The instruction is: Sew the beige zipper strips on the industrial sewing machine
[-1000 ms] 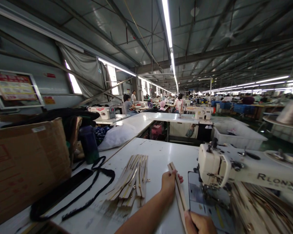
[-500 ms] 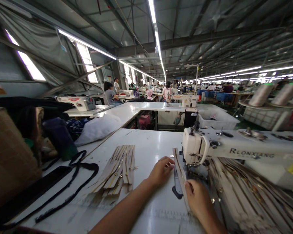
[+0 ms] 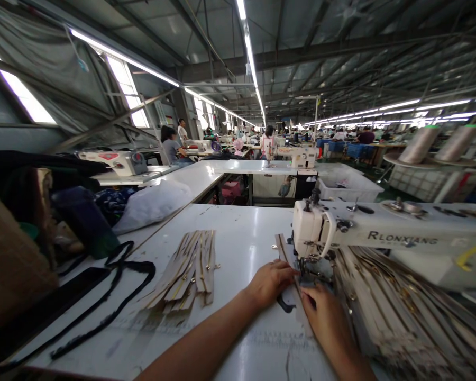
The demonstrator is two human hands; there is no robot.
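Observation:
A beige zipper [image 3: 281,245] with a metal pull lies lengthwise beside the needle end of a white sewing machine [image 3: 353,225]. My left hand [image 3: 273,283] is closed over the middle of this zipper, fingertips near the presser foot. Lower down, my right hand [image 3: 326,317] pinches the zipper's near part between thumb and fingers. A dark curved piece [image 3: 287,306] on the tabletop shows partly beneath my left hand. To the left, several beige zippers [image 3: 190,270] lie fanned out; a larger bundle of zippers [image 3: 392,301] lies under the machine arm on the right.
Black cord [image 3: 137,288], a cardboard box [image 3: 11,243] and a white plastic bag [image 3: 154,203] occupy the left side. A white bin [image 3: 349,182] stands past the machine, with thread cones [image 3: 420,145] at far right. People sit at machines farther back.
My left hand has moved down and right along the zipper, closer to my right hand, covering more of the strip. The camera view has shifted slightly.

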